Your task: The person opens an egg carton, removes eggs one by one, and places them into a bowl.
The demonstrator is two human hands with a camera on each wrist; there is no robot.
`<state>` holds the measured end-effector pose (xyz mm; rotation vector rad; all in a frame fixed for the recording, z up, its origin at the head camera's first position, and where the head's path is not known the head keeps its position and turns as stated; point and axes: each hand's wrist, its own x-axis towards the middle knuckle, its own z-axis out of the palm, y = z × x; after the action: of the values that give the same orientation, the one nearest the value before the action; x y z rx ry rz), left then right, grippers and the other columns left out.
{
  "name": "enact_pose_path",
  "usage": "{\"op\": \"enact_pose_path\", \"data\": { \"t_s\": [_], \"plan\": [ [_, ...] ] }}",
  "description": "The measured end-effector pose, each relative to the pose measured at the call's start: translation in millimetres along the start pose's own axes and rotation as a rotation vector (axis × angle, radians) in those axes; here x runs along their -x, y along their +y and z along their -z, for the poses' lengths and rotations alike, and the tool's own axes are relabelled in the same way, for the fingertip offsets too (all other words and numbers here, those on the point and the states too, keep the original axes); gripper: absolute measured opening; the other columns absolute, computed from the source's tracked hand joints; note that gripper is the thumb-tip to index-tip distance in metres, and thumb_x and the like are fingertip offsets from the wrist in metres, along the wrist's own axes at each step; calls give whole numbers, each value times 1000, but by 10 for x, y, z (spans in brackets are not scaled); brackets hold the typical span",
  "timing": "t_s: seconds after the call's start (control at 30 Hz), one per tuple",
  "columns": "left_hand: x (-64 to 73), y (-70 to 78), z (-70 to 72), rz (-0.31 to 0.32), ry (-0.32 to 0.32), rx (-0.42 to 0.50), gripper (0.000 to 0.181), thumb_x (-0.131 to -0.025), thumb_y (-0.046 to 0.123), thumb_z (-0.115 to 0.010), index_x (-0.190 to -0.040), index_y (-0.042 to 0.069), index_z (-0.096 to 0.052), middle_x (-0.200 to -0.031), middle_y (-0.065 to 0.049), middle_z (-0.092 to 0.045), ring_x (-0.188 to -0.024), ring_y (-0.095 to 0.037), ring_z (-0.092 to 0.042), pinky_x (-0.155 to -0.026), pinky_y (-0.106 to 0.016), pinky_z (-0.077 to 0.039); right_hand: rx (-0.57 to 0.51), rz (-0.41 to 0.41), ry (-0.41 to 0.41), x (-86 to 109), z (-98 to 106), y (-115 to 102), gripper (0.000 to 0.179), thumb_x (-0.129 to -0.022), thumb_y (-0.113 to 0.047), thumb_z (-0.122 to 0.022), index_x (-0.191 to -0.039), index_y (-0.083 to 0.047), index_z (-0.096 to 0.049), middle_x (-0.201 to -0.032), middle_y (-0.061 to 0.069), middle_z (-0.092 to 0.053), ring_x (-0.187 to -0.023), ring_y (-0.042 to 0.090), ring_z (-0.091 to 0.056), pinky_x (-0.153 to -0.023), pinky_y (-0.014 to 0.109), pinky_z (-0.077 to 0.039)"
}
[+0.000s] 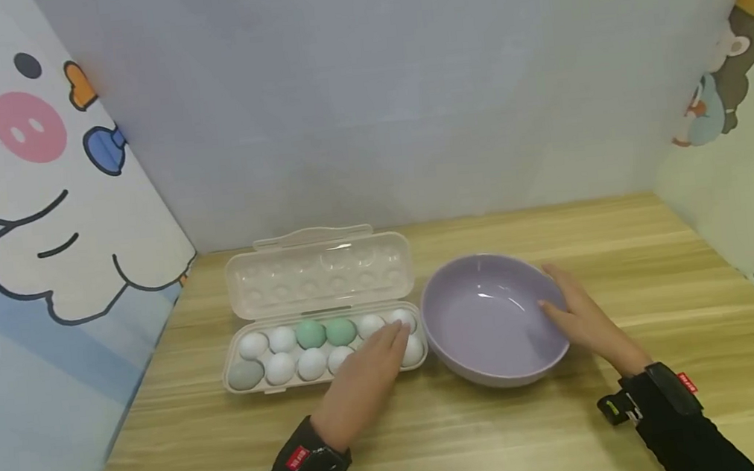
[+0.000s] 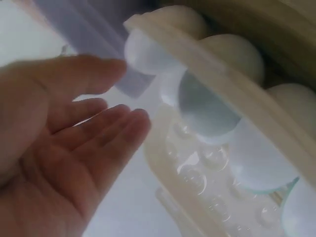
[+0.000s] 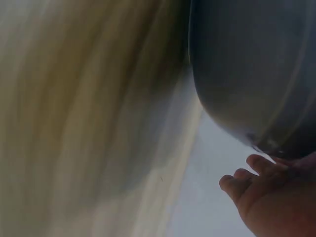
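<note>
A clear-lidded egg carton (image 1: 345, 379) sits open on the table, holding white eggs (image 1: 280, 369), two green eggs (image 1: 311, 334) and a grey egg (image 1: 246, 375). Over its right end hovers my left hand (image 1: 369, 374), fingers extended and close above the eggs, hiding part of the front row. In the left wrist view that hand (image 2: 74, 133) holds nothing, its thumb apart from the fingers. Just right of the carton stands a purple bowl (image 1: 485, 316) with nothing in it. My right hand (image 1: 582, 318) grips its right rim, thumb over the inside and fingers outside.
The carton's lid (image 1: 320, 274) leans back behind the eggs. A plain grey wall panel (image 1: 392, 99) rises at the table's rear edge. Printed cartoon panels flank the wood-grain table (image 1: 449, 446) on the left (image 1: 109, 251) and right (image 1: 732, 212).
</note>
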<state>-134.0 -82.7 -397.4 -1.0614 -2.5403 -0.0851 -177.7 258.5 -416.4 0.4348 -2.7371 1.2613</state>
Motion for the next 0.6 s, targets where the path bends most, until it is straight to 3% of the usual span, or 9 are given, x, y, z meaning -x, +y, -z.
{"op": "enact_pose_path", "data": {
  "t_s": [0.13, 0.3, 0.47, 0.6],
  "plan": [
    [-85, -30, -93, -7, 5, 38, 43, -76, -6, -58, -117, 2, -48, -107, -8, -54, -92, -19, -52, -77, -28, -47, -146, -136, 8, 3, -62, 11, 57, -89, -1, -37, -139, 0, -10, -142, 29, -11, -127, 48, -14, -100, 62, -16],
    [-143, -54, -172, -33, -10, 101, 40, -73, -8, -58, -109, 5, -50, -103, -6, -53, -88, -19, -51, -72, -29, -48, -329, -257, 15, 53, -112, 24, 60, -87, 4, -28, -142, -10, -7, -146, 24, -5, -127, 47, -13, -98, 63, -20],
    [-216, -106, -244, -51, -67, 155, 40, -74, -8, -57, -112, 5, -53, -106, -7, -54, -91, -20, -52, -78, -29, -47, -399, -286, 31, 57, -132, 15, 60, -88, 3, -27, -142, -14, -8, -147, 21, -4, -126, 47, -17, -95, 62, -26],
    [-237, -141, -286, -67, -89, 137, 39, -73, -8, -57, -110, 3, -54, -104, -8, -56, -93, -20, -53, -80, -29, -47, -405, -295, 38, 37, -149, 0, 60, -87, 3, -27, -142, -14, -9, -146, 21, -5, -125, 47, -19, -93, 62, -29]
  ]
}}
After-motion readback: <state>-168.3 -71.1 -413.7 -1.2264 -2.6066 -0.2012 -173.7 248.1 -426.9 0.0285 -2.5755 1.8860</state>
